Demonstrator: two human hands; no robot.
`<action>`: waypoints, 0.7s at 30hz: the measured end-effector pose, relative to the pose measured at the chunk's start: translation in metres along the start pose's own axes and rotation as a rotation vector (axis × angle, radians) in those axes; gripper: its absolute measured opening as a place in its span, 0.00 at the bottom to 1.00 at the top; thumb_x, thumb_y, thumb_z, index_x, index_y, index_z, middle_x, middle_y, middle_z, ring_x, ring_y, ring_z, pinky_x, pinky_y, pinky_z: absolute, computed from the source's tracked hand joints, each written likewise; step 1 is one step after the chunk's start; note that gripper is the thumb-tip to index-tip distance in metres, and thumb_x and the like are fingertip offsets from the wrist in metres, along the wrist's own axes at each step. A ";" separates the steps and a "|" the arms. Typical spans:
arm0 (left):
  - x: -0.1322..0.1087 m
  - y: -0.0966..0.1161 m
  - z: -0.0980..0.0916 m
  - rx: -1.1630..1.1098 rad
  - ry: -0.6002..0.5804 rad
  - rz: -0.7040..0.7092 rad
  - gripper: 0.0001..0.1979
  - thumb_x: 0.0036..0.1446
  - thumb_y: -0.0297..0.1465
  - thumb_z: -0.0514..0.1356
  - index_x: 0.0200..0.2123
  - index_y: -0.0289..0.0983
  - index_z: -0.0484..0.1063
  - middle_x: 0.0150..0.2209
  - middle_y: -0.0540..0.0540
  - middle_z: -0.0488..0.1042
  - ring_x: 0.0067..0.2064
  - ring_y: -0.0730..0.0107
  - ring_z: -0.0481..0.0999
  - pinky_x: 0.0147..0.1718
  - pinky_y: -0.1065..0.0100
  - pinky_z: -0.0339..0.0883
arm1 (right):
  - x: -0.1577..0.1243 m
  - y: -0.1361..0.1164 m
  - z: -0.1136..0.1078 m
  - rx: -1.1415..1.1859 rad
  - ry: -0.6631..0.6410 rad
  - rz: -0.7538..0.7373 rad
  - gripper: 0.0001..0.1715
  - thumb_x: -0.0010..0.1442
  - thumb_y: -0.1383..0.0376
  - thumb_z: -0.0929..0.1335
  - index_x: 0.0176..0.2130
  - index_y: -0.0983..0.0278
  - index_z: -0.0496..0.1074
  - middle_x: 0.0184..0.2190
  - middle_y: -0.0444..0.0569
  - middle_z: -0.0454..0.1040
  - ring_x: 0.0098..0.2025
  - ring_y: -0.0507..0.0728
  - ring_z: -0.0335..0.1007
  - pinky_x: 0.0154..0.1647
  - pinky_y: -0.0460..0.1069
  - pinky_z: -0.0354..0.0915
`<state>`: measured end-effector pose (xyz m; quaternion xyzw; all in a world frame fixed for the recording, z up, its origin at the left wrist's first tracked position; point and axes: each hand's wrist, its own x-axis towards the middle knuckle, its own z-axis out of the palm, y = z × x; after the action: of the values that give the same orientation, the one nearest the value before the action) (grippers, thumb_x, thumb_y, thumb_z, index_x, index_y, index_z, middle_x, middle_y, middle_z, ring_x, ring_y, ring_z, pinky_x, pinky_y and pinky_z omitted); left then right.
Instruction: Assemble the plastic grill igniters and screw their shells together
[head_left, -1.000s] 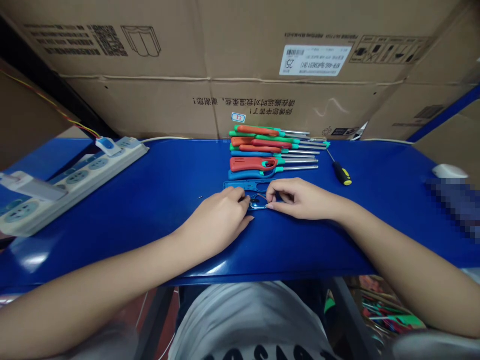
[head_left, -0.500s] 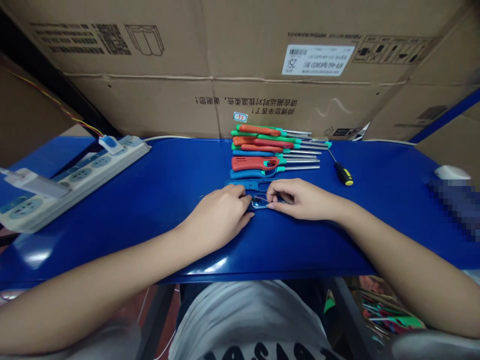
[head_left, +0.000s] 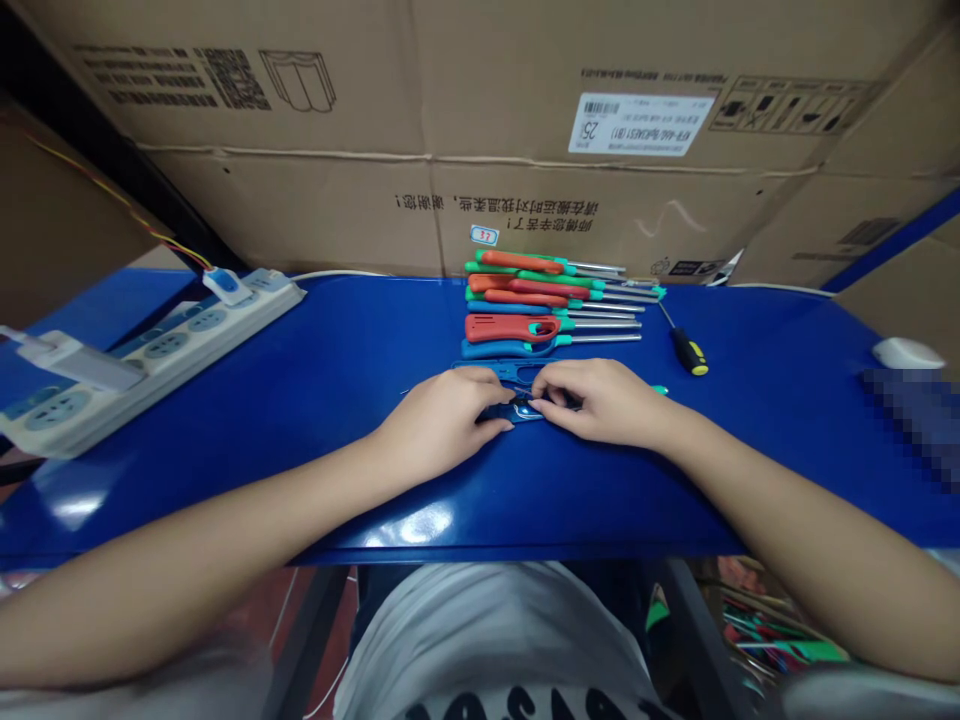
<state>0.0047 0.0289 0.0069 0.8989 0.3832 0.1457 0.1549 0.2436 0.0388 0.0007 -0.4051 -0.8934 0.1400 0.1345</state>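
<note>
My left hand (head_left: 442,415) and my right hand (head_left: 600,398) meet at the middle of the blue table (head_left: 337,400), fingers curled and pinching a small blue lighter part (head_left: 517,410) that lies flat between them. Just beyond my fingers lies a blue plastic shell half (head_left: 510,371). Behind it sits a stack of long-nosed lighters (head_left: 532,305) with red, green and blue handles and metal tubes pointing right.
A yellow-and-black screwdriver (head_left: 684,348) lies right of the stack. A white power strip (head_left: 142,355) runs along the left. Cardboard boxes (head_left: 480,130) wall off the back. A white object (head_left: 906,352) sits at far right beside a blurred patch.
Both hands have closed in tighter over the small blue part, fingers now pressed on it. The view has shifted slightly; nothing else on the table moved.
</note>
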 end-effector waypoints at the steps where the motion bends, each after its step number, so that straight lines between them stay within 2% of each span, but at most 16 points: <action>1: 0.000 0.000 0.002 -0.007 0.011 0.005 0.15 0.62 0.31 0.65 0.52 0.38 0.78 0.48 0.43 0.80 0.51 0.57 0.79 0.51 0.59 0.74 | 0.000 0.001 0.000 0.004 0.001 -0.005 0.07 0.65 0.61 0.67 0.39 0.61 0.74 0.27 0.42 0.72 0.29 0.51 0.66 0.31 0.46 0.55; 6: 0.001 0.000 0.005 0.003 0.037 0.017 0.18 0.61 0.32 0.66 0.55 0.39 0.76 0.48 0.43 0.81 0.52 0.57 0.78 0.51 0.58 0.73 | 0.001 0.006 0.000 0.067 0.002 -0.098 0.07 0.66 0.62 0.67 0.41 0.62 0.74 0.34 0.46 0.75 0.34 0.53 0.70 0.35 0.47 0.60; 10: -0.001 0.003 0.003 0.088 0.040 0.055 0.16 0.63 0.33 0.65 0.53 0.40 0.77 0.48 0.45 0.81 0.51 0.58 0.77 0.51 0.58 0.72 | 0.002 0.006 0.000 0.065 -0.005 -0.115 0.09 0.68 0.63 0.64 0.42 0.63 0.73 0.39 0.50 0.75 0.39 0.55 0.71 0.39 0.48 0.62; 16: -0.004 0.009 0.001 0.250 0.033 0.063 0.12 0.65 0.34 0.62 0.50 0.39 0.79 0.43 0.44 0.81 0.49 0.57 0.77 0.46 0.59 0.72 | 0.002 0.004 0.000 0.029 -0.026 -0.099 0.09 0.69 0.65 0.63 0.41 0.63 0.72 0.39 0.50 0.75 0.40 0.56 0.71 0.41 0.49 0.63; 21: -0.005 0.014 0.002 0.318 0.018 0.083 0.11 0.67 0.33 0.60 0.46 0.36 0.80 0.43 0.42 0.80 0.49 0.55 0.76 0.46 0.57 0.71 | 0.003 0.004 0.001 0.030 -0.018 -0.092 0.09 0.69 0.65 0.63 0.40 0.63 0.72 0.38 0.49 0.75 0.39 0.56 0.71 0.40 0.49 0.63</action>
<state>0.0108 0.0160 0.0095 0.9258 0.3652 0.0977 0.0009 0.2441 0.0437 -0.0014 -0.3604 -0.9101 0.1507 0.1386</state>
